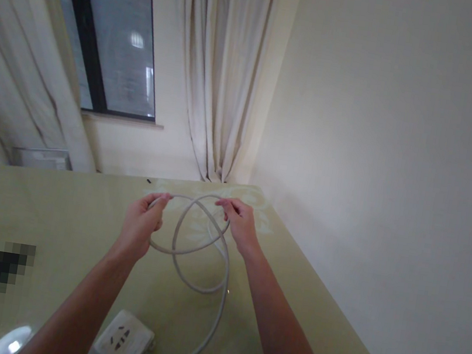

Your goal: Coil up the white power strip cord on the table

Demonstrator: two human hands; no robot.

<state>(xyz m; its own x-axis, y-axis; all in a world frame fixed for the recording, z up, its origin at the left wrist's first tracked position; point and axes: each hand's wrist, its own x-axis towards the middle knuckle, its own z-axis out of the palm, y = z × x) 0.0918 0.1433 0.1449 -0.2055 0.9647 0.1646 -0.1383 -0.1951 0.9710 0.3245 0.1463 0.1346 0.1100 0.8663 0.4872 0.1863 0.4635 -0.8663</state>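
A white power cord (224,293) runs in loose overlapping loops between my hands, partly raised above the table. My left hand (143,222) is closed on the cord at the left side of the loops, thumb on top. At the right, my right hand (238,220) pinches another stretch of it between thumb and fingers. From the loops the cord curves down to a white power strip (125,341) lying near the front of the table, its socket slots facing up. The bottom of the strip is cut off by the frame, and the cord's far end cannot be made out.
The table (58,209) has a glossy pale green top, its right edge close to a plain wall (388,164). A small dark object (149,180) lies near its far edge. Behind are curtains (221,68) and a window (111,28). A pixelated dark patch covers the lower left.
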